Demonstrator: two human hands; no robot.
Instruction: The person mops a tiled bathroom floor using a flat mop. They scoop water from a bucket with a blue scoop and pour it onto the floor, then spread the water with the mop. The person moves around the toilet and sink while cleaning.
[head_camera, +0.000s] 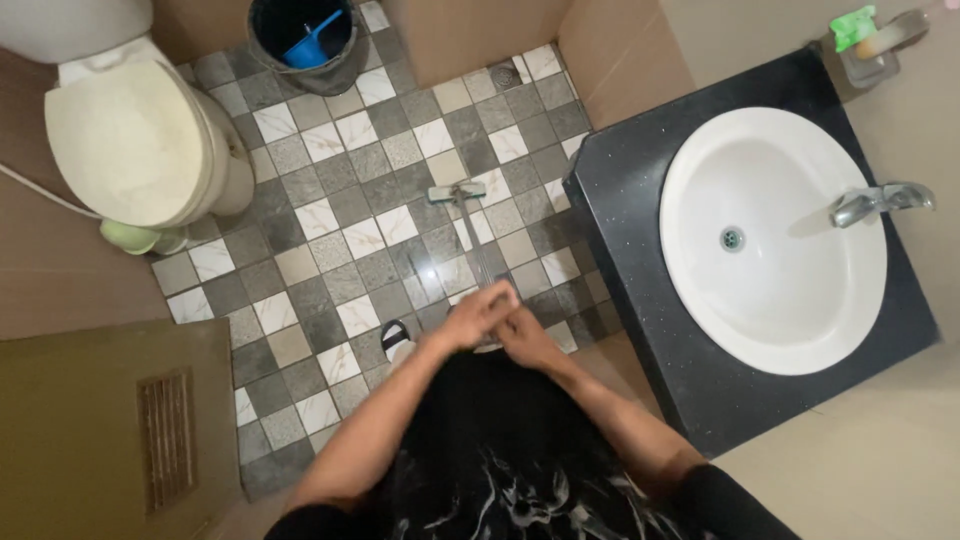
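- Near the bottom centre of the frame, the left hand (478, 315) and the right hand (527, 338) are close together, both wrapped around the thin metal handle (478, 250) of a floor wiper, the left hand a little higher in the picture.
- The handle runs up the frame from the hands to the wiper head (457, 192), a short flat bar lying on the floor tiles (330, 190) at the centre of the frame.
- To work this well, I judge a firm two-handed grip with the head kept flat on the tiles matters most, with even pulls so the blade does not skip over the grout lines.
- The tiles are small squares in grey, beige and marbled white, glossy, with a faint sheen near the handle.
- A foot in a dark sandal (397, 340) shows just left of the hands.
- At the right, a black speckled desk (620, 250) carries a smooth white oval sink (770, 240) with a chrome tap (880, 200).
- At the upper left stands a cream toilet (130, 140) with its lid down; at the top, a dark bucket (305, 40) holds a blue scoop (310, 45).
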